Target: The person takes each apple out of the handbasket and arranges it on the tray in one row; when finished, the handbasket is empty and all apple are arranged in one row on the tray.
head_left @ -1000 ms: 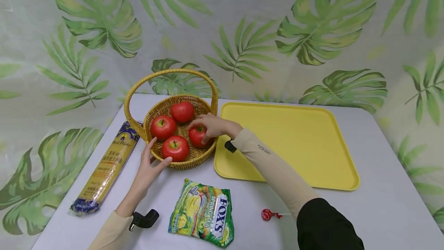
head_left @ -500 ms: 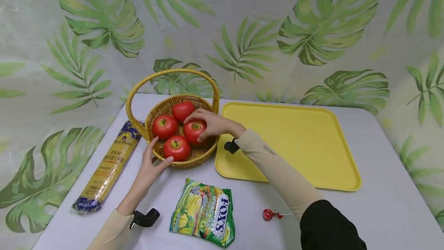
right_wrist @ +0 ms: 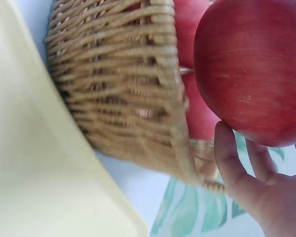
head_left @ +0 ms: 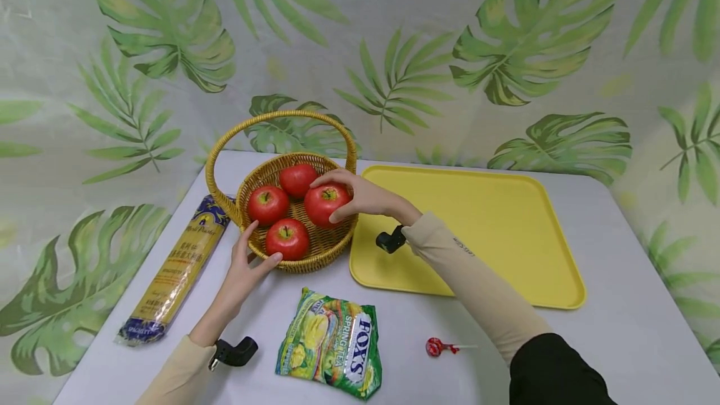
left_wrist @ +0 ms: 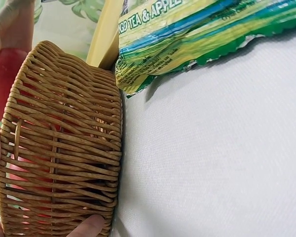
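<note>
While the right hand (head_left: 368,195) grasps a red apple (head_left: 325,206) at the right side of the wicker basket (head_left: 323,260), its grip on that smooth, rounded skin looks like the main risk: too light a pinch could let the fruit slip back onto its neighbours. The right wrist view shows the apple raised above the rim but close to it, so a low sideways move could bump the coarse weave and tip the basket. The left hand (head_left: 244,277) holds the near left side, thumb and a finger at the rim, another fingertip against the outer wall; should that hold slacken, a knock could make the basket skid. Its tall hooped handle (head_left: 281,114), wrapped in cane, could snag a hand lifted toward the far side.

Three more apples (head_left: 288,240) sit inside, glossy and round, likely to roll if the basket tilts. To the right lies a flat yellow tray (head_left: 467,224) with rounded corners and a low lip. Near the person are a crinkled green candy bag (head_left: 337,352) and a small lollipop (head_left: 434,347) in a twisted red wrapper; at left, a long, shiny spaghetti packet (head_left: 177,267) rests on the white tabletop (head_left: 619,255).
</note>
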Demonstrator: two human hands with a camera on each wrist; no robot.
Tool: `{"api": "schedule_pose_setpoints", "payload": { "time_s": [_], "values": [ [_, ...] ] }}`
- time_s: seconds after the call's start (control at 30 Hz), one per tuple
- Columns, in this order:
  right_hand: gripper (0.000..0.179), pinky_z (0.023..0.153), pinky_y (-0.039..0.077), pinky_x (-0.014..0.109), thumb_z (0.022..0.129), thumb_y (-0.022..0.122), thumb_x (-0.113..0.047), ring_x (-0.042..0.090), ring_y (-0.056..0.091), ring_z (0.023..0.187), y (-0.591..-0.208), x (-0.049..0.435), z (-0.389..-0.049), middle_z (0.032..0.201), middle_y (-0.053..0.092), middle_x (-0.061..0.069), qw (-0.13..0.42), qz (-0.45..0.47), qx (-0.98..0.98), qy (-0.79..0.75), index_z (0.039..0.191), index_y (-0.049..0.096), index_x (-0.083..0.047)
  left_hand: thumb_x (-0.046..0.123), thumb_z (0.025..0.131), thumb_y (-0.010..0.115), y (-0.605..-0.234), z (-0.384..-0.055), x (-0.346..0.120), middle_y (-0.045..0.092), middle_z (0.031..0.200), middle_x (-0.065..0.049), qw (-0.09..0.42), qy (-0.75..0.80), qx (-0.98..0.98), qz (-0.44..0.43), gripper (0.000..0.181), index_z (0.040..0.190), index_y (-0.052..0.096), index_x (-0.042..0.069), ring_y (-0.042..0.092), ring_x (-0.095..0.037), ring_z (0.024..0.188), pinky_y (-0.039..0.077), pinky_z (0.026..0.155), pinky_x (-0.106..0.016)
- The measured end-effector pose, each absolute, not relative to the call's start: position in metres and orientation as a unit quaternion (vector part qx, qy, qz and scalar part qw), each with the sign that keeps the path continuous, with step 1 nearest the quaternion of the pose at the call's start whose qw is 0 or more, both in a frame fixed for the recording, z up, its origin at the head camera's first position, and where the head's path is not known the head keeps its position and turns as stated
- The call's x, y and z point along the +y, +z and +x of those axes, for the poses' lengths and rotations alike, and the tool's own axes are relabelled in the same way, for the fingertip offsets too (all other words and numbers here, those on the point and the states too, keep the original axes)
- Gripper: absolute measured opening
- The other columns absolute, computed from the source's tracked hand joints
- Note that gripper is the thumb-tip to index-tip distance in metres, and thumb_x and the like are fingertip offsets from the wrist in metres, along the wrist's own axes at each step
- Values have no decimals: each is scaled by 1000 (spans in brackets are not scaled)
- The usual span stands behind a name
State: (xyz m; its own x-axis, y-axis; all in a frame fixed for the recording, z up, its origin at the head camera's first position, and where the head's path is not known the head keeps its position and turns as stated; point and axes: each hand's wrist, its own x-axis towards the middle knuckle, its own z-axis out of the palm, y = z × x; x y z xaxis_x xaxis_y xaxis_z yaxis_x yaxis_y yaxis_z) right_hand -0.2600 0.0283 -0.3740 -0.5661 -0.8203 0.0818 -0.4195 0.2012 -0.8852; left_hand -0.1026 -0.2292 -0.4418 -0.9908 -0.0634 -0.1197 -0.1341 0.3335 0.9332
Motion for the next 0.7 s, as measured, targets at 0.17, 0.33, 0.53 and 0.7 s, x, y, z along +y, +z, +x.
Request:
{"api": "schedule_pose_setpoints", "payload": {
  "time_s": [0.17,0.33,0.53,0.7],
  "values": [
    [59,91,47,39,76,78,-16,22,44,118,-367,53,-259,134,42,0,208,-388,750,-494,131,56,-18,25,94,62,-438,-102,-228,-5,153,-21,39,575,815,-64,84,155,5,19,15,-50,135,29,101,-63],
    [60,91,46,43,76,78,-14,24,44,119,-369,79,-263,137,41,0,198,-358,760,-505,131,55,-17,26,93,63,-442,-104,-230,-3,152,-22,34,571,818,-61,84,155,6,20,15,-51,135,29,101,-64],
    [63,92,44,49,77,77,-11,31,43,120,-381,110,-266,144,35,6,184,-307,779,-515,135,52,-13,28,92,65,-444,-105,-230,-1,152,-21,29,571,818,-59,84,154,9,22,16,-51,135,29,100,-64],
    [63,94,42,50,78,76,-8,32,42,121,-396,126,-267,143,36,9,171,-270,796,-514,136,51,-11,29,92,64,-443,-104,-230,-2,152,-21,32,570,819,-60,84,154,8,22,16,-51,135,30,100,-64]
  ]
}}
